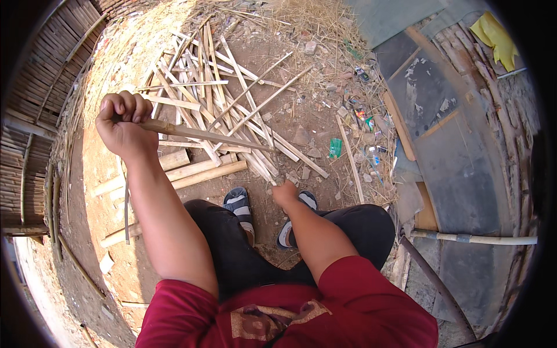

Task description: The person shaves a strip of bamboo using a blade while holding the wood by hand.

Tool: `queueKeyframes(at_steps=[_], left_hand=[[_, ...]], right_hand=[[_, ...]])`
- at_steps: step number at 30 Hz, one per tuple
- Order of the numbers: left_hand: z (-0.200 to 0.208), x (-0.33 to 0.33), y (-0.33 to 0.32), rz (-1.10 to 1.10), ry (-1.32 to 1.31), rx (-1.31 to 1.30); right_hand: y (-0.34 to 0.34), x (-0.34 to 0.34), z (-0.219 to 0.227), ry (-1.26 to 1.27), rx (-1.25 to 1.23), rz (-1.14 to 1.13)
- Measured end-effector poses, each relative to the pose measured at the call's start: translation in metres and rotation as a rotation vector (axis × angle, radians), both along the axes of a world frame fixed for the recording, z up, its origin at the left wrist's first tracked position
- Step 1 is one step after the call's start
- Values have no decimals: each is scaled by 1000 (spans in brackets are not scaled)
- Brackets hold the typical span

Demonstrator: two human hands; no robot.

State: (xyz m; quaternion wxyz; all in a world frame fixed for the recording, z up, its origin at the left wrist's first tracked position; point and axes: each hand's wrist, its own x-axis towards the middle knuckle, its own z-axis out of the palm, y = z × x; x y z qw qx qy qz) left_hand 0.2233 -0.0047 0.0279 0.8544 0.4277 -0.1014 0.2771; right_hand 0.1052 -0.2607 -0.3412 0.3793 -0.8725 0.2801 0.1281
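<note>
My left hand (125,120), raised at the left, is closed around one end of a bamboo stick (200,134). The stick slants right and slightly down, passing above a loose pile of split bamboo strips (203,75). Low between my feet is my right hand (284,194), its fingers curled close to the lower ends of some strips. What it grips, if anything, is hidden. Thicker bamboo pieces (212,173) lie side by side under my left forearm. A thin dark strip (127,211) shows left of that forearm; I cannot tell what it is.
My sandalled feet (238,204) rest on bare earth. Rubble and litter, including a green wrapper (335,147), lie to the right beside a long strip (350,159). Dark sheets (464,168) and a pale pole (493,239) occupy the right side. A bamboo wall (43,75) stands left.
</note>
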Motion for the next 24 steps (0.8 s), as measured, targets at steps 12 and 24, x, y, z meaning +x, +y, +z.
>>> queueKeyframes(at_steps=[12, 24], left_hand=[[-2, -3, 3, -83, -47, 16], [-4, -4, 2, -66, -7, -19]], right_hand=[[4, -1, 1, -29, 14, -27], [-3, 5, 5, -98, 35, -111]])
